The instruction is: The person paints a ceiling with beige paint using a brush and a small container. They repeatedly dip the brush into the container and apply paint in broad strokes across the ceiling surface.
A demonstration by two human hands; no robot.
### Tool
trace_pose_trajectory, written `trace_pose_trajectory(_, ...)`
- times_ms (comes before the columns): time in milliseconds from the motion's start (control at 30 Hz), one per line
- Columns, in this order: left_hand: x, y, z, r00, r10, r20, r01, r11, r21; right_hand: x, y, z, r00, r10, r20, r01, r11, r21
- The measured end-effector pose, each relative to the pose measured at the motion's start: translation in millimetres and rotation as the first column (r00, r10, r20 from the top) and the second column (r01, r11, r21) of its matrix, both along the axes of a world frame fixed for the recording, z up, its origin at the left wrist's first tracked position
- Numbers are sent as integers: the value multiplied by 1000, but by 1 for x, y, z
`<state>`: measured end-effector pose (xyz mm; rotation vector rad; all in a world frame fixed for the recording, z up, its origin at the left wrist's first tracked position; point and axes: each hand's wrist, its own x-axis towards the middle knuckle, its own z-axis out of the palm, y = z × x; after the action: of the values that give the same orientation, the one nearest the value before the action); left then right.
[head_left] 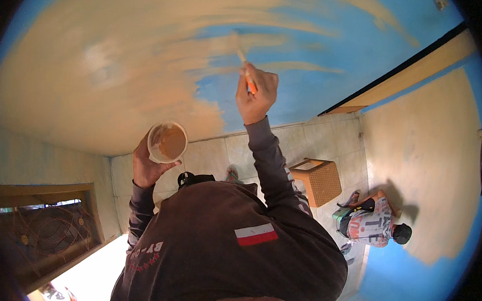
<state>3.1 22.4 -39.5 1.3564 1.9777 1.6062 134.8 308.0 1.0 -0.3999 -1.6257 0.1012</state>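
My right hand point(258, 94) is raised to the wall, its fingers closed around the orange handle of a paintbrush point(241, 55). The brush tip is at the painted wall point(147, 64), where streaky tan paint lies over blue. In my left hand point(145, 164) is a round, pale plastic tub point(153, 143), tilted so that its open top shows. Tan paint point(174, 142) coats the inside of the tub; how deep it is, I cannot tell.
A brown woven-pattern stool point(324, 183) stands on the tiled floor point(211, 155) to my right. Beyond it, another person point(371, 222) is near the right wall, also tan and blue. A grilled window point(46, 225) is at lower left, beside a bright opening point(96, 268).
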Motion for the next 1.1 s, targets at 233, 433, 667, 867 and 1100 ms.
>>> trace_pose_trajectory(233, 5, -2, -4, 998, 8, 59, -9, 1000, 11, -12, 14, 5, 908, 408, -95, -414, 843, -344)
trace_pose_trajectory(433, 14, -9, 1, 997, 65, 38, -63, 997, -40, 89, 143, -13, 973, 76, -219, -186, 818, -545)
trace_pose_trajectory(667, 21, -23, -1, 984, 170, 46, -163, 977, -135, 158, 177, -14, 844, -464, -267, 351, 856, -378)
trace_pose_trajectory(867, 9, -19, 7, 985, 166, 44, -162, 983, -91, 83, 134, -54, 856, -510, -87, 462, 830, -314)
trace_pose_trajectory(1100, 11, -17, 7, 980, 166, 110, -162, 985, -52, 14, -4, -65, 999, -32, -38, 15, 925, -380)
